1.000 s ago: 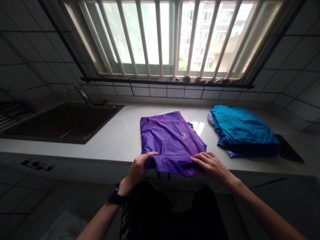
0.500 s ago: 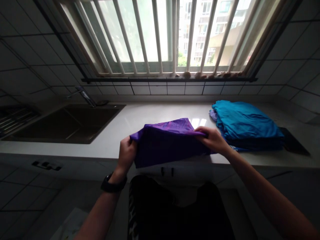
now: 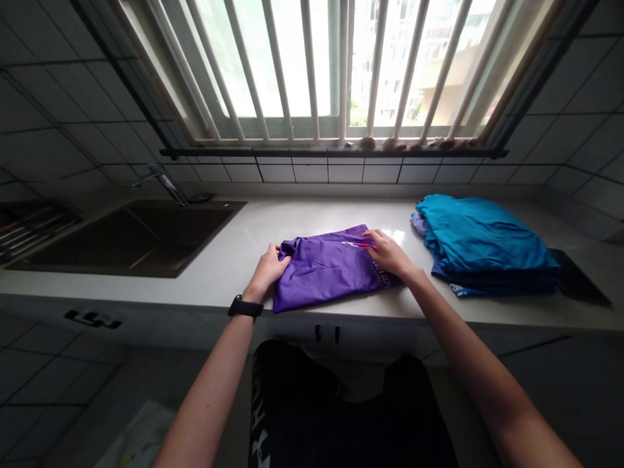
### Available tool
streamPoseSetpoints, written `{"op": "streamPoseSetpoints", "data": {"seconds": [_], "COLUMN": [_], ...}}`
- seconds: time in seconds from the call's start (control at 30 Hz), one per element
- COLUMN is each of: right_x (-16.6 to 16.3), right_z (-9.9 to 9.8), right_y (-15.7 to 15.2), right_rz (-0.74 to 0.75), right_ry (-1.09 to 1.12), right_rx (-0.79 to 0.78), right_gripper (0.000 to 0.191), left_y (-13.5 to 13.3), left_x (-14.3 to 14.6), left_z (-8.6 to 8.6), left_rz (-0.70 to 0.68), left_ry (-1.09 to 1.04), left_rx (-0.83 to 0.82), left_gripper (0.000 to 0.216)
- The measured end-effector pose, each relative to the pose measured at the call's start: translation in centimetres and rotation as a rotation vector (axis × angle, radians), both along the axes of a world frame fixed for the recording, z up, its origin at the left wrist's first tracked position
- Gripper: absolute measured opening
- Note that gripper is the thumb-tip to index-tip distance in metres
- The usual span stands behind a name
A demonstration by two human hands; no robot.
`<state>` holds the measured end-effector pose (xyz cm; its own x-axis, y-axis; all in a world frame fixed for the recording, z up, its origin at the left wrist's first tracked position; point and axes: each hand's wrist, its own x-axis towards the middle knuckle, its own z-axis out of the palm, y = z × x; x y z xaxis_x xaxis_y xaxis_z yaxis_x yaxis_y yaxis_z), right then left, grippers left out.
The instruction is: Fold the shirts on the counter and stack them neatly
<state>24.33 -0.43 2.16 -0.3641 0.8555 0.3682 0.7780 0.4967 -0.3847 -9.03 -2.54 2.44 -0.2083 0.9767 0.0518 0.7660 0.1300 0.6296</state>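
Item, purple garment, one: folded, lying on the white counter near its front edge. I view it from afar through the head camera.

Item, hands, two. Left hand: at the garment's left side near the far corner, thumb over the cloth, fingers at the edge; I read them as clamped on the garment. Right hand: over the far right part, fingertips at the cloth beside a red-and-white label, one visible; whether they pinch or merely press, I cannot tell.

Step in hand, by my judgement: a fold being laid down and straightened. The next move, I reckon, calls for holding the edges in line and smoothing the rumpled left corner.

Item, cloth stack, one, well apart on the right: bright blue piece uppermost, one; lilac piece peeping out, one; dark blue layers beneath, beyond my count.

Item, flat black object beside the stack, one. Sink, one; tap, one. Watch on the left wrist, one
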Motion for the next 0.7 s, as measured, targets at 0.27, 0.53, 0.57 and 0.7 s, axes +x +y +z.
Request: {"op": "streamPoseSetpoints", "data": {"seconds": [0.27, 0.53, 0.57, 0.7], "right_x": [-1.6, -1.8, -1.7, -1.3], "right_z": [-0.7, -0.9, -1.1, -1.8], "right_y": [-1.4, -1.2, -1.2, -1.1], "right_rz": [0.014, -0.107, -0.105, -0.082], "right_ry": [-0.229, -0.252, -0.239, -0.122], "right_rx": [-0.144, -0.135, -0.127, -0.09], "right_gripper": [0.041, 0.042, 0.042, 0.036], "left_y": [1.3, 1.6, 1.8, 2.0], "left_x": [1.2, 0.8, 0.6, -0.1], "left_z": [1.4, 0.9, 0.8, 0.5], "left_rz": [0.081, -0.359, -0.476, -0.365], "left_ry": [0.243, 0.578, 0.56, 0.558], "left_rx": [0.054, 0.257, 0.229, 0.071], "left_gripper": [0.033, 0.039, 0.036, 0.037]}}
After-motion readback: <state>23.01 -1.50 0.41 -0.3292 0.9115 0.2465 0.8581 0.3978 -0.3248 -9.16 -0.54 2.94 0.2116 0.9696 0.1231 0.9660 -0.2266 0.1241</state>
